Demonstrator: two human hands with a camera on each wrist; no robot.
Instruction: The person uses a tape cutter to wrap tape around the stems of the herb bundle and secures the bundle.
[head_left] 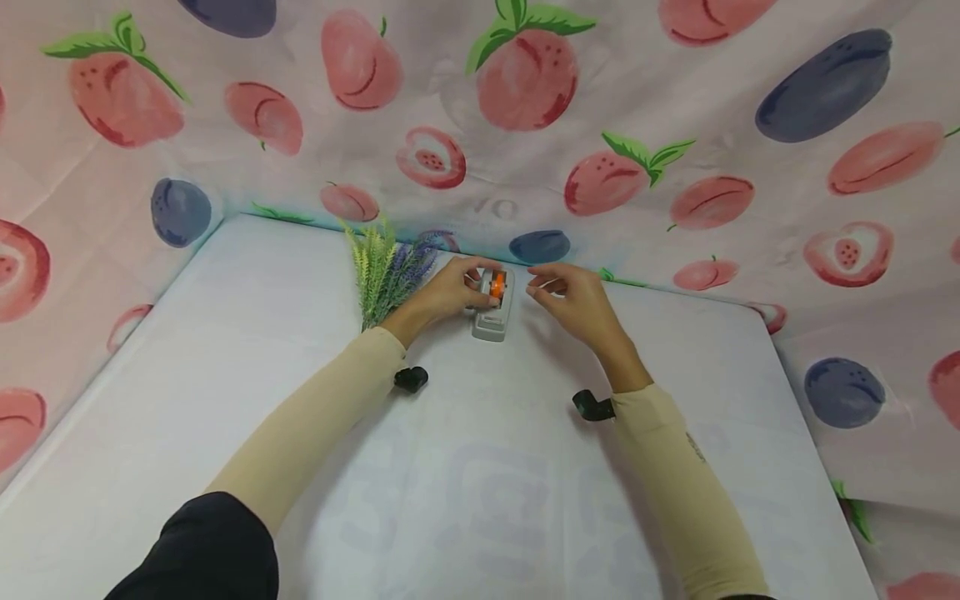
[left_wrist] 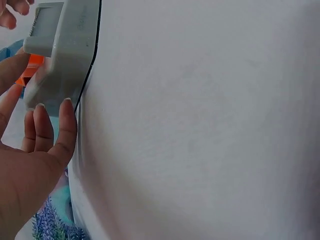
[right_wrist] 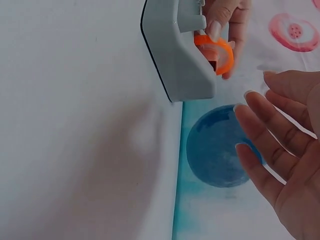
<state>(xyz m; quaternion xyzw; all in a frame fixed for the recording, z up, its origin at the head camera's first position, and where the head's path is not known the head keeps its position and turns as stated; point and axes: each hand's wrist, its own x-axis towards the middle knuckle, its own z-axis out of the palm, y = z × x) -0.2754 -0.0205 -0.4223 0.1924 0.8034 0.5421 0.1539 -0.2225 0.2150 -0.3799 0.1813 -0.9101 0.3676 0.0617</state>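
A grey tape dispenser (head_left: 490, 327) stands near the table's back edge, its serrated cutter visible in the left wrist view. An orange tape wheel (right_wrist: 228, 60) sits in its hollow. My left hand (head_left: 446, 290) is at the dispenser's left side. Its thumb and a finger pinch the orange wheel, while other fingers lie by the dispenser's side (left_wrist: 67, 82). To the right, my right hand (head_left: 577, 304) hovers apart from the dispenser, holding nothing, its fingers loosely bent in the right wrist view. Whether any tape is on the wheel, I cannot tell.
Yellow and purple artificial flowers (head_left: 382, 275) lie left of the dispenser, partly behind my left wrist. A white cloth covers the table (head_left: 480, 467). Fruit-printed fabric (head_left: 465, 92) rises at the back and sides. A black wrist camera mount (head_left: 592, 407) juts from each sleeve.
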